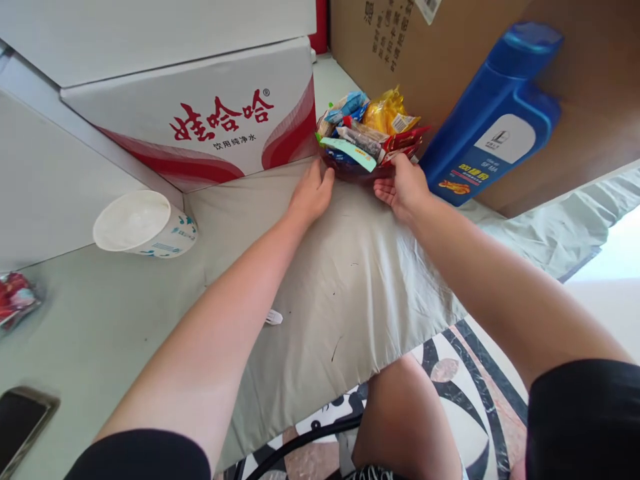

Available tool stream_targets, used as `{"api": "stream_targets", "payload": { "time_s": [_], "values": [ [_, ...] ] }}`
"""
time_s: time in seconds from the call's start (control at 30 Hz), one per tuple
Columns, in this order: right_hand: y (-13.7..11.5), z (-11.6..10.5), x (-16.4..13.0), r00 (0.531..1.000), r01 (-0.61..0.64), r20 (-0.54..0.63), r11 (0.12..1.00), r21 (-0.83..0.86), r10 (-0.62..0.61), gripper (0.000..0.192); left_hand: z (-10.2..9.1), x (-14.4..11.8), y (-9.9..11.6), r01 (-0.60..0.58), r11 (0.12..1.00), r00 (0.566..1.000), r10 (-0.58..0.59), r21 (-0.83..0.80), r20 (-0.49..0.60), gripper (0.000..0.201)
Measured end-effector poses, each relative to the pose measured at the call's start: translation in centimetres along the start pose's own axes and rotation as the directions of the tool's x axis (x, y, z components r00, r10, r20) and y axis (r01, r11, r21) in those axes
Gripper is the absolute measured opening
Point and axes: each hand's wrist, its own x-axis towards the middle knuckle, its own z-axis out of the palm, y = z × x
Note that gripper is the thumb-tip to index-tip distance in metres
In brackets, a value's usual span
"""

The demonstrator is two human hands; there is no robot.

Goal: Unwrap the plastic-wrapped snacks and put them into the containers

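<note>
A dark red bowl (356, 173) heaped with wrapped snacks (369, 127) stands at the far side of a table draped in a pale green cloth (345, 280). My left hand (311, 193) rests flat against the bowl's left rim, fingers together. On the bowl's right side, my right hand (403, 188) cups the rim with curled fingers. Both arms reach forward across the cloth.
A white and red carton (200, 113) stands left of the bowl. A blue jug (493, 117) leans on a brown cardboard box (575, 80) to the right. A white paper cup (143, 223), a phone (23, 420) and a red wrapper (15, 297) lie at left.
</note>
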Motion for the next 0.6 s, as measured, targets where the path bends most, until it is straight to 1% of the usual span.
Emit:
{"api": "stream_targets", "payload": {
  "time_s": [0.1, 0.17, 0.23, 0.3, 0.4, 0.47, 0.6],
  "values": [
    [-0.3, 0.8, 2.6, 0.996, 0.057, -0.062, 0.998, -0.004, -0.058, 0.035, -0.4, -1.6, 0.1, -0.074, 0.964, 0.994, 0.051, 0.255, 0.095, 0.043],
    [-0.9, 1.7, 3.8, 0.993, 0.068, -0.100, 0.998, -0.004, -0.068, 0.030, -0.5, -2.4, 0.5, -0.132, 0.924, 0.985, 0.083, 0.358, 0.148, 0.043],
    [-1.6, 2.9, 4.6, 0.990, 0.066, -0.123, 0.998, -0.009, -0.067, 0.026, -0.5, -2.9, 1.1, -0.145, 0.891, 0.983, 0.081, 0.430, 0.164, 0.045],
    [-2.2, 4.3, 5.2, 0.989, 0.067, -0.131, 0.997, -0.025, -0.070, 0.023, -0.6, -3.1, 1.6, -0.138, 0.864, 0.983, 0.061, 0.485, 0.173, 0.048],
    [-2.7, 6.5, 6.8, 0.990, 0.093, -0.102, 0.995, -0.045, -0.098, 0.022, -0.7, -3.4, 1.9, -0.137, 0.829, 0.983, 0.046, 0.542, 0.179, 0.049],
    [-2.9, 7.9, 8.7, 0.989, 0.120, -0.077, 0.991, -0.051, -0.124, 0.023, -0.8, -3.5, 1.9, -0.141, 0.814, 0.982, 0.045, 0.563, 0.181, 0.049],
    [-3.1, 10.3, 13.9, 0.989, 0.147, 0.007, 0.984, -0.102, -0.147, 0.025, -0.7, -3.7, 1.7, -0.141, 0.799, 0.984, 0.048, 0.585, 0.171, 0.048]
  ]
}}
